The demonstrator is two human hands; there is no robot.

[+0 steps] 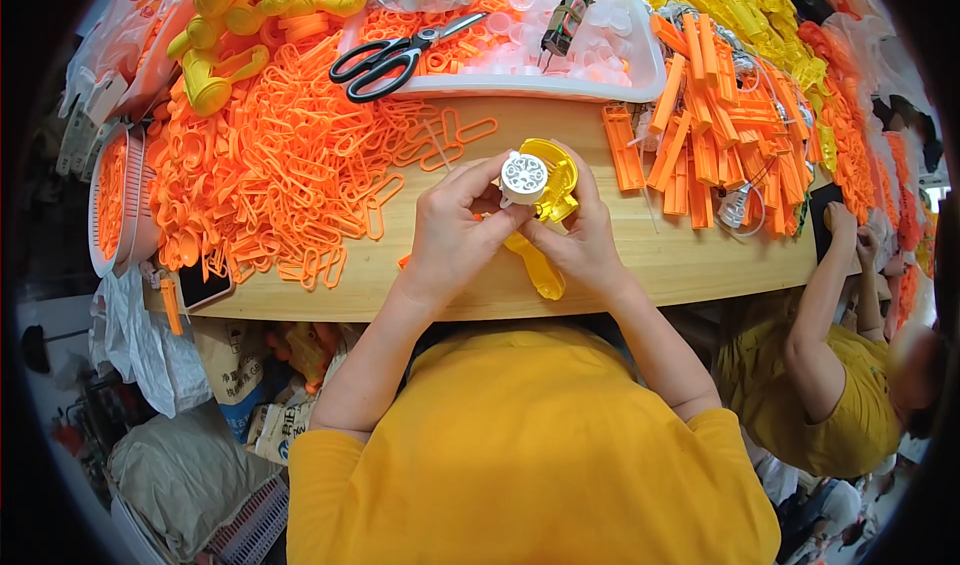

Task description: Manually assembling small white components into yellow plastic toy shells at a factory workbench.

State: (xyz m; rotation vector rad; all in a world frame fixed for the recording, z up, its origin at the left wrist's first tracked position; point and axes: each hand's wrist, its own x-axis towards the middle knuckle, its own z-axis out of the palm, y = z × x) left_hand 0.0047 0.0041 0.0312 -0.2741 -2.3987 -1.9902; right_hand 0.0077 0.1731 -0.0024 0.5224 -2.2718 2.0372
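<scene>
My left hand [455, 227] holds a round white plastic piece [524, 173] with a pattern of openings on its face, fingers and thumb closed about its side. In my right hand [588, 230] is a yellow plastic shell [553, 165] with a rounded head and a handle [538, 265] that points down toward me. The white piece sits against the shell's head; whether it is seated inside, I cannot tell. Both hands are close together above the wooden table [450, 295], near its front edge.
Orange plastic clips [290, 165] are heaped at left, yellow parts [215, 35] behind them. Black-handled scissors [400, 57] lie across a white tray [560, 87] of translucent pieces. Orange strips with wires [700, 135] pile up at right. A co-worker's arm [815, 335] rests by the right end.
</scene>
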